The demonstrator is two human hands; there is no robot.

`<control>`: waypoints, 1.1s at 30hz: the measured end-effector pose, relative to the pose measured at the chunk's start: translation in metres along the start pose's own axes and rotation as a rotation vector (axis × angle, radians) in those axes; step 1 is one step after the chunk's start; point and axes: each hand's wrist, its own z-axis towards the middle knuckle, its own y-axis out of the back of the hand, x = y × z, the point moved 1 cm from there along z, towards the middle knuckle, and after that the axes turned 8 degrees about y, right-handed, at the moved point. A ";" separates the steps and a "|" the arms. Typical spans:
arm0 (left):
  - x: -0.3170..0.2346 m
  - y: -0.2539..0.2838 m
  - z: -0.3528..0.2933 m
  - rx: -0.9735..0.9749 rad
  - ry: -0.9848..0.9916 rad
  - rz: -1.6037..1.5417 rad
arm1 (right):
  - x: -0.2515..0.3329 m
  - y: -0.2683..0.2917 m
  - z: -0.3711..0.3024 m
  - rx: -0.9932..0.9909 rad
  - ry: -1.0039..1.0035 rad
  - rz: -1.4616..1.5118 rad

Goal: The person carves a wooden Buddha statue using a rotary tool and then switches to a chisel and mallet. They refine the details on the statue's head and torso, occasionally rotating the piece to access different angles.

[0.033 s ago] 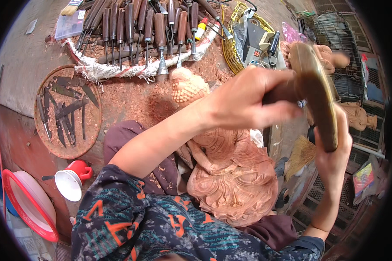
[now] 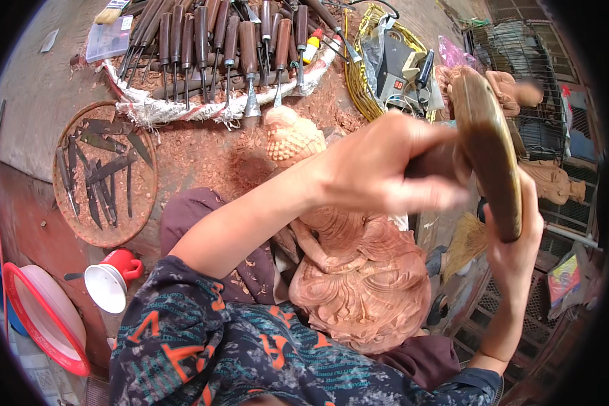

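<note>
A reddish wooden carving of a seated figure [image 2: 362, 277] lies across my lap, its knobbly-haired head [image 2: 294, 139] away from me. Above it, my left hand [image 2: 396, 162], blurred by motion, is closed around the brown handle of a wooden mallet. The long mallet head [image 2: 488, 149] is seen edge on at the right. My right hand [image 2: 521, 250] is behind the lower end of that head. Most of its fingers are hidden there, so whether it grips something cannot be seen.
Many wood-handled chisels [image 2: 201, 40] lie on a white sack [image 2: 162, 111] at the back. A round tray [image 2: 149, 196] with dark blades stands left, near a red-and-white mug [image 2: 107, 287] and basin [image 2: 44, 318]. Back right are a wire basket [image 2: 355, 81], a brush [image 2: 470, 243] and another carved figure [image 2: 555, 181].
The mallet head has shifted slightly downward, and my left hand has dipped a little with it. My right hand has moved slightly left. The carving stays nearly in place.
</note>
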 end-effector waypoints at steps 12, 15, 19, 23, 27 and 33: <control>-0.003 0.015 -0.004 -0.356 -0.029 -0.179 | -0.007 -0.010 -0.019 -0.120 -0.293 0.487; -0.003 0.014 -0.004 -0.319 -0.045 -0.156 | -0.003 -0.011 -0.018 -0.130 -0.273 0.488; -0.003 0.009 -0.003 -0.303 -0.071 -0.072 | 0.000 -0.012 -0.018 -0.128 -0.246 0.487; 0.005 0.010 0.002 -0.315 -0.253 0.045 | 0.000 -0.013 -0.022 -0.119 -0.231 0.476; 0.000 0.008 -0.003 -0.303 -0.152 -0.017 | 0.001 -0.016 -0.023 -0.166 -0.231 0.505; -0.004 0.007 -0.006 -0.297 -0.098 -0.062 | -0.008 -0.012 -0.032 -0.094 -0.206 0.473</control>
